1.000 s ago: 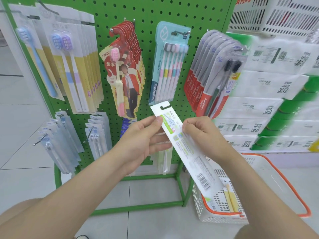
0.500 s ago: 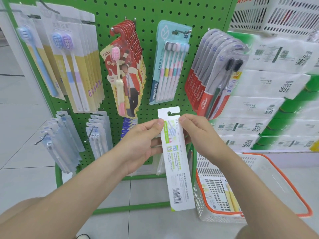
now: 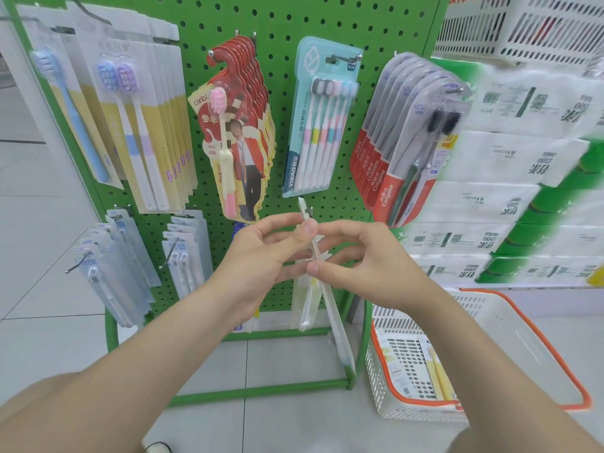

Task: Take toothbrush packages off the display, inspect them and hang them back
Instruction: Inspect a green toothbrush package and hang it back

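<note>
A long white toothbrush package [image 3: 336,318] hangs edge-on to me in front of the green pegboard display [image 3: 281,24]. My left hand [image 3: 264,256] pinches its upper part between thumb and fingers. My right hand [image 3: 359,256] pinches it from the other side, thumb near the middle. The package's top notch sits just below the teal multi-brush pack [image 3: 320,119]. Its lower end reaches down towards the stand's base bar. Another pale toothbrush pack [image 3: 305,305] hangs on the board behind the held one.
Red packs [image 3: 242,135], Colgate packs [image 3: 408,142], yellow-white packs [image 3: 140,125] and small blue packs [image 3: 111,256] hang on hooks. A white basket with an orange rim [image 3: 490,361] stands on the floor at right. Stacked tissue packs [image 3: 523,191] fill the right side.
The package turned from face-on with barcode visible to edge-on. Both hands stayed on its upper part and moved slightly closer to the board.
</note>
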